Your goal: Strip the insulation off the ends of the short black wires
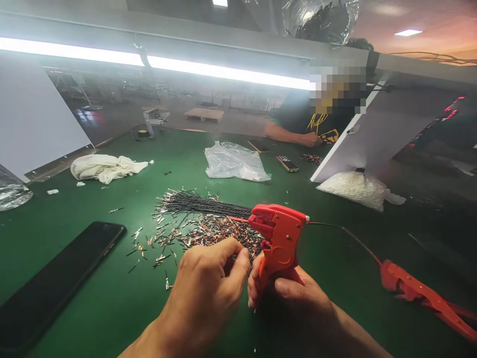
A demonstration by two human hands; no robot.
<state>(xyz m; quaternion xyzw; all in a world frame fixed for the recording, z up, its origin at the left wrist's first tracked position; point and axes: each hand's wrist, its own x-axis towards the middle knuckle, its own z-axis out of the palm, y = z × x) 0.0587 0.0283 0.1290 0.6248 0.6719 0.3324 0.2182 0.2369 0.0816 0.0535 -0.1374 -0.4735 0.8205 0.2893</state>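
My right hand [294,298] is closed round the handles of an orange-red wire stripper [279,233], whose head points up and to the left. My left hand [208,283] is curled in a pinch right beside the tool's jaw; what its fingertips hold is too small to make out. Just beyond my hands lies a bundle of thin black wires [201,203] and a heap of cut copper-tipped wire bits [216,231] on the green table [112,298].
A dark phone [59,278] lies at the near left. A second orange tool [425,296] lies at the right. Farther off are a white cloth [104,166], a clear plastic bag [234,161], a bag of white parts [354,188], and another person's arm [290,135].
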